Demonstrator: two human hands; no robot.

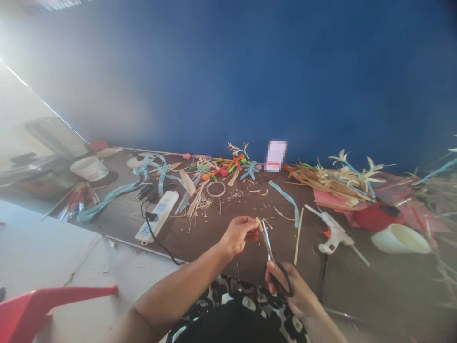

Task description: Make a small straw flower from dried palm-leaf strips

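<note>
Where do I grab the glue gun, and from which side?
Probably best by its handle, coming from the near side: the glue gun lies on its side with the handle pointing nearward and the cord trailing the same way. Keep off the narrow nozzle at the far left end and the stick jutting from the back.
</note>
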